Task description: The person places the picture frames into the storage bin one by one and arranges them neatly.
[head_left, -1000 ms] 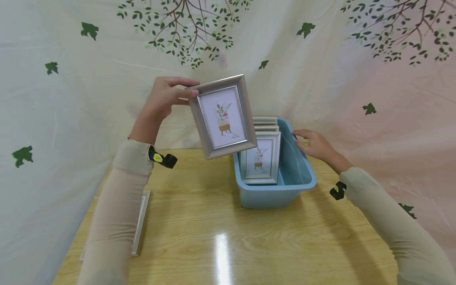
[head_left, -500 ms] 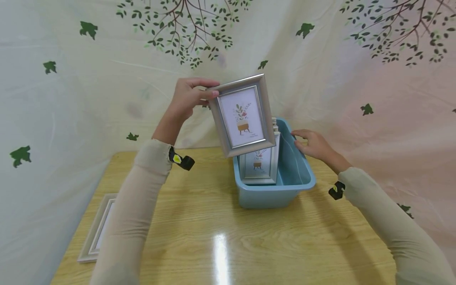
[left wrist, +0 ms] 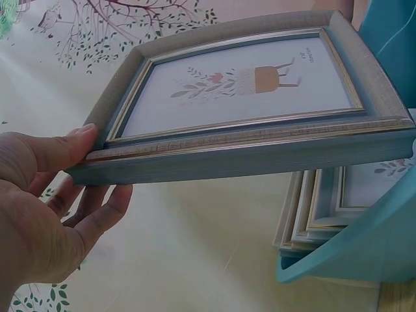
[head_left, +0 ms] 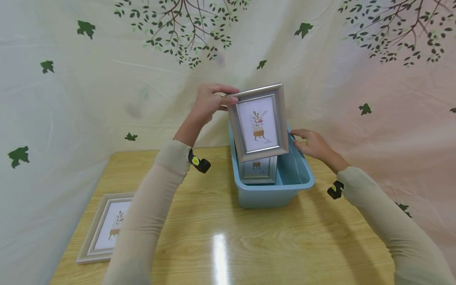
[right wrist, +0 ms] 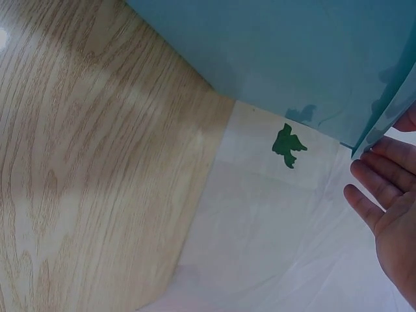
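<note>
My left hand (head_left: 210, 103) pinches a silver picture frame (head_left: 259, 123) by its upper left corner. In the left wrist view the thumb lies on the front of this picture frame (left wrist: 240, 84), with the fingers behind it. The frame is tilted and hangs over the blue plastic bin (head_left: 274, 198), its lower edge overlapping another picture frame (head_left: 257, 171) standing inside. More frames (left wrist: 302, 208) stand stacked behind that one in the left wrist view. My right hand (head_left: 313, 145) grips the bin's right rim, its fingers along the outer wall in the right wrist view.
Another picture frame (head_left: 103, 229) lies face up at the left of the wooden table (head_left: 270, 245), partly hidden by my left sleeve. A cloth backdrop (head_left: 160, 118) printed with leaves hangs right behind the table and bin.
My left hand has carried the picture frame to the right, then slightly down over the bin. The frame lying on the table has come out from behind my sleeve. My right hand stays put.
</note>
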Demonstrator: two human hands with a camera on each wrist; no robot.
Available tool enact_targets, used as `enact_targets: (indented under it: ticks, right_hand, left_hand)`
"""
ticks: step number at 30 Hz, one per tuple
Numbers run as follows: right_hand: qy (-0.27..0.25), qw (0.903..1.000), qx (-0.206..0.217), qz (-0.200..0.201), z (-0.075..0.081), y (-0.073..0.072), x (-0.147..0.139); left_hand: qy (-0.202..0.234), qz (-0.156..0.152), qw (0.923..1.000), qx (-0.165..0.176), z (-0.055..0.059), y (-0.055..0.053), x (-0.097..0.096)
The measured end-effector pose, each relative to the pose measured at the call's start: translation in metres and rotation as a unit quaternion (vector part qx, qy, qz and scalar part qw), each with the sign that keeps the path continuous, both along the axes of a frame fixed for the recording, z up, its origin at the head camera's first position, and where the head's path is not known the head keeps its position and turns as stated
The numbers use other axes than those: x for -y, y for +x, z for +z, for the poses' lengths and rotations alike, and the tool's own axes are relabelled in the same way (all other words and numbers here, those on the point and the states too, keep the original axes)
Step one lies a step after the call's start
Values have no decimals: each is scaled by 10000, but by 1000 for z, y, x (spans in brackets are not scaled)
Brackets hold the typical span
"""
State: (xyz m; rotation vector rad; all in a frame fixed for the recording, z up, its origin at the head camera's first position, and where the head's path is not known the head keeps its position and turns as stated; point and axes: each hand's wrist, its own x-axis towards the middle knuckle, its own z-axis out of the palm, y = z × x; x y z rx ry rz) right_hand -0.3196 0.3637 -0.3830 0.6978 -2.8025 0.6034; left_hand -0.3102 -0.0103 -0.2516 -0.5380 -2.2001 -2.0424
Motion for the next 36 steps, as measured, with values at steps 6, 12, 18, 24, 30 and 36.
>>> enact_targets:
  ticks: [6,12,18,24,30,36]
  right_hand:
    - [-14,9999,93,-45,-2,-3,0]
    - [-82,9999,70,-22,-4,-4,0]
    - [-86,9999,39,-44,-5,-4,-1]
    - [-45,9999,32,-97,-4,-5,-1]
    - [-11,10000,-50,-49,-3,-5,-1]
    - [-19,10000,-60,-35,-4,-6,0]
  left_hand:
    - [-287,-132,9995,-73,-12,-2,-15]
    - [-682,-313,9969,-246,-23,-4,-24]
    - [-1024,-594,9928,-207,-29,-4,-28]
    - [-1303,-805,9882,27,-34,-5,-31]
    - [-1540,-824,9846,66,-41,-5,-33]
    - [-1668,-763,9830,37,-53,-9,-34]
